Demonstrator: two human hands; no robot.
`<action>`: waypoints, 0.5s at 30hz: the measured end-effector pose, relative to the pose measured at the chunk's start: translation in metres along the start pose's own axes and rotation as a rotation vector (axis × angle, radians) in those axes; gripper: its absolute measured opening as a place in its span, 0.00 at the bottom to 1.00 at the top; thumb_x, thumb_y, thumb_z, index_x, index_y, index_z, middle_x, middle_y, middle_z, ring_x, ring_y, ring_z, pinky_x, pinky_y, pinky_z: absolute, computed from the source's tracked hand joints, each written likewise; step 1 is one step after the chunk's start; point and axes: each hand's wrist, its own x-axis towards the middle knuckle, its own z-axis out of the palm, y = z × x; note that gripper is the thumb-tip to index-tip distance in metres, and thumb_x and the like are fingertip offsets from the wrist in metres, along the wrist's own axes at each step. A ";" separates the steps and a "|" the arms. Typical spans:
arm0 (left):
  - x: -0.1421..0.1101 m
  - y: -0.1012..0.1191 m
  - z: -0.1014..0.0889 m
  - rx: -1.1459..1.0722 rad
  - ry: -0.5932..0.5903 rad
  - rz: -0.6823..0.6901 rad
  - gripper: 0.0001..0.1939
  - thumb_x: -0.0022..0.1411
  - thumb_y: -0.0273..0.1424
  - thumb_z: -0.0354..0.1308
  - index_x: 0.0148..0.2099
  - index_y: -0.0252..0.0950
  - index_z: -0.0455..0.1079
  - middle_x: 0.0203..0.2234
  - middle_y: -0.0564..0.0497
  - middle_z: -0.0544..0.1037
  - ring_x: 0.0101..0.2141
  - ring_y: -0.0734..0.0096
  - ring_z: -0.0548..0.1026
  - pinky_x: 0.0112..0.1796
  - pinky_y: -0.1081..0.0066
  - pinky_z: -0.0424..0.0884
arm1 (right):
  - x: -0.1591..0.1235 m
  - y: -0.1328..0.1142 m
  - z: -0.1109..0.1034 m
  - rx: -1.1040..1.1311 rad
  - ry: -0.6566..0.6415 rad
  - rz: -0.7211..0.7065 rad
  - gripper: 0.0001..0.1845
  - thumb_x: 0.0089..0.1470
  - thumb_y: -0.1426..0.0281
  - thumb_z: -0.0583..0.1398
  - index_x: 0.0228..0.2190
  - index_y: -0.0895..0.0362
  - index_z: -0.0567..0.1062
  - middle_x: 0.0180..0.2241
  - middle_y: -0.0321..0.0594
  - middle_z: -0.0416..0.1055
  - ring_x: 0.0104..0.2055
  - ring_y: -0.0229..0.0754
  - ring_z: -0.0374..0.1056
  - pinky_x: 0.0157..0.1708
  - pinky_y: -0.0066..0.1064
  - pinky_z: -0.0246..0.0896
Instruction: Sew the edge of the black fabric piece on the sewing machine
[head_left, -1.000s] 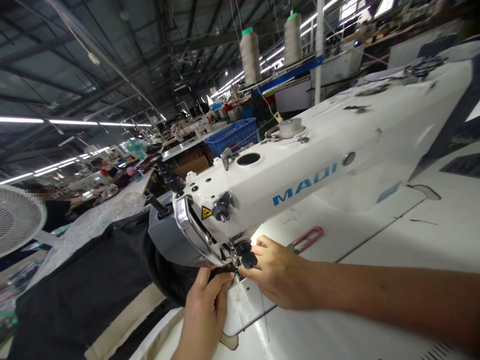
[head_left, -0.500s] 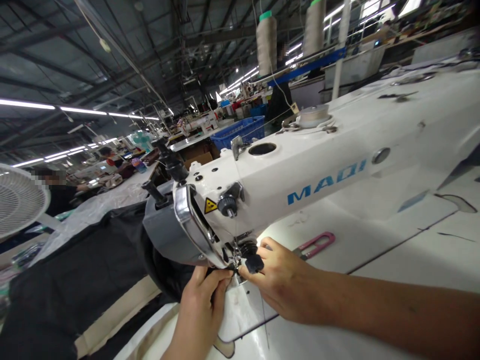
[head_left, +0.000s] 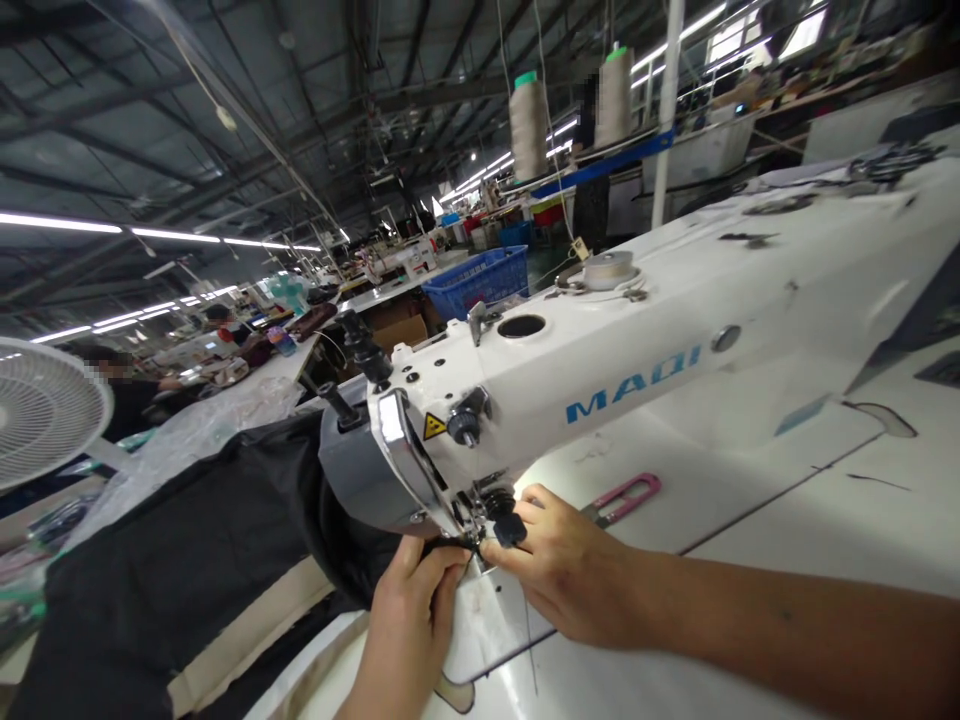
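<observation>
A white sewing machine [head_left: 637, 370] stands over the work, its needle and presser foot [head_left: 474, 535] low at the head. My left hand [head_left: 412, 610] is closed, thumb and forefinger pinching the edge of a black fabric piece [head_left: 247, 500] just left of the foot. Close against the foot from the other side is my right hand [head_left: 577, 570]. Its fingers are curled with the tips together; a black knob [head_left: 510, 530] partly covers them, and what they grip cannot be made out. The fabric bunches under the machine head and spreads left, with a beige strip [head_left: 251, 635] along it.
Pink-handled thread snips [head_left: 630, 498] lie on the table behind my right hand. A white fan [head_left: 49, 410] is at the left. Thread cones [head_left: 529, 130] stand behind the machine, near a blue crate [head_left: 480, 280]. Co-workers sit farther back.
The head view has shifted slightly, so the machine sits a little differently in the picture. Both hands stay at the presser foot with nearly the same grip.
</observation>
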 end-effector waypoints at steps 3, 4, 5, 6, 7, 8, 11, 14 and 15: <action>-0.001 0.001 0.000 -0.011 0.004 -0.006 0.09 0.63 0.23 0.50 0.37 0.37 0.71 0.37 0.48 0.71 0.38 0.70 0.75 0.38 0.75 0.73 | -0.001 -0.001 -0.001 0.015 0.012 -0.021 0.13 0.50 0.78 0.54 0.39 0.60 0.71 0.31 0.43 0.65 0.34 0.47 0.56 0.37 0.39 0.47; -0.001 0.002 0.000 -0.011 0.016 -0.004 0.10 0.63 0.23 0.50 0.37 0.37 0.71 0.36 0.48 0.71 0.37 0.70 0.75 0.38 0.75 0.73 | -0.002 -0.001 -0.001 0.020 0.025 -0.030 0.13 0.50 0.78 0.53 0.39 0.60 0.71 0.31 0.43 0.65 0.34 0.47 0.57 0.38 0.39 0.48; 0.000 0.003 0.001 -0.007 0.029 -0.003 0.10 0.63 0.23 0.49 0.37 0.37 0.71 0.36 0.48 0.71 0.37 0.70 0.75 0.37 0.75 0.73 | -0.003 -0.001 -0.001 0.024 0.044 -0.037 0.13 0.50 0.78 0.53 0.39 0.60 0.71 0.31 0.43 0.65 0.34 0.47 0.57 0.39 0.39 0.48; 0.001 0.004 0.001 -0.003 0.042 -0.004 0.10 0.63 0.23 0.49 0.36 0.37 0.71 0.36 0.47 0.71 0.36 0.70 0.75 0.37 0.75 0.73 | -0.003 -0.001 0.000 0.026 0.069 -0.043 0.13 0.50 0.79 0.53 0.38 0.60 0.71 0.30 0.43 0.65 0.33 0.47 0.57 0.40 0.40 0.49; 0.002 0.005 0.002 0.002 0.047 -0.007 0.10 0.63 0.23 0.49 0.36 0.37 0.71 0.36 0.47 0.71 0.36 0.70 0.75 0.36 0.74 0.73 | -0.004 -0.001 0.001 0.028 0.101 -0.047 0.13 0.51 0.79 0.52 0.38 0.60 0.72 0.30 0.43 0.65 0.33 0.47 0.57 0.40 0.40 0.49; 0.003 0.005 0.001 0.002 0.044 -0.009 0.10 0.63 0.23 0.48 0.36 0.37 0.71 0.36 0.47 0.71 0.36 0.70 0.75 0.36 0.74 0.74 | -0.004 -0.001 0.002 0.031 0.133 -0.052 0.13 0.51 0.79 0.52 0.38 0.60 0.72 0.30 0.43 0.65 0.32 0.46 0.57 0.40 0.39 0.49; -0.001 0.006 -0.006 -0.016 -0.008 -0.016 0.10 0.63 0.22 0.47 0.37 0.36 0.70 0.38 0.47 0.70 0.39 0.70 0.74 0.39 0.73 0.73 | -0.005 0.000 0.005 0.057 0.239 -0.071 0.14 0.52 0.80 0.51 0.38 0.61 0.72 0.29 0.43 0.66 0.32 0.46 0.57 0.41 0.39 0.50; -0.023 0.008 -0.024 -0.027 -0.100 -0.016 0.11 0.63 0.21 0.46 0.40 0.37 0.69 0.43 0.46 0.68 0.45 0.69 0.72 0.44 0.72 0.72 | -0.007 0.000 0.006 0.095 0.327 -0.094 0.16 0.55 0.80 0.48 0.38 0.61 0.73 0.28 0.43 0.66 0.32 0.46 0.57 0.40 0.39 0.50; -0.034 0.011 -0.032 -0.028 -0.134 -0.018 0.11 0.63 0.20 0.46 0.41 0.37 0.68 0.44 0.46 0.67 0.47 0.69 0.71 0.45 0.73 0.71 | -0.007 0.000 0.006 0.102 0.342 -0.101 0.17 0.57 0.80 0.47 0.38 0.62 0.73 0.27 0.43 0.66 0.31 0.46 0.57 0.39 0.38 0.50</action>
